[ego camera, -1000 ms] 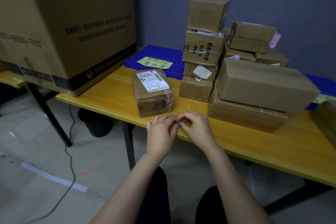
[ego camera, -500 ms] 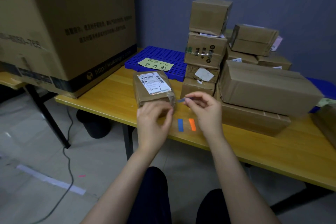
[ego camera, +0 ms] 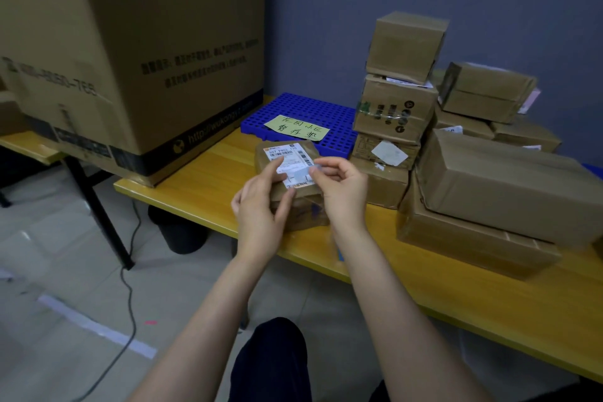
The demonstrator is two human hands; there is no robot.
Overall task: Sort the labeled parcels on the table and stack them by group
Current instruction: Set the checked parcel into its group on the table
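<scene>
A small brown parcel (ego camera: 306,215) with a white shipping label (ego camera: 283,153) lies near the front edge of the yellow table (ego camera: 456,300). My left hand (ego camera: 259,209) rests on the parcel's near left side, its index finger stretched onto the label. Over the label, my right hand (ego camera: 342,192) pinches a small pale blue sticker (ego camera: 301,172) between thumb and fingertips. A blurred blue strip (ego camera: 340,254) shows at the table edge under my right wrist.
A blue perforated mat (ego camera: 303,108) with a handwritten yellow note (ego camera: 297,128) lies behind the parcel. A tall stack of small boxes (ego camera: 396,108) and large cartons (ego camera: 502,186) fill the right. A huge carton (ego camera: 130,52) stands at the left.
Both hands rose from the table edge to the parcel. My right hand lifted a blue sticker off the strip sheet and carried it over the label; my left hand let the sheet go.
</scene>
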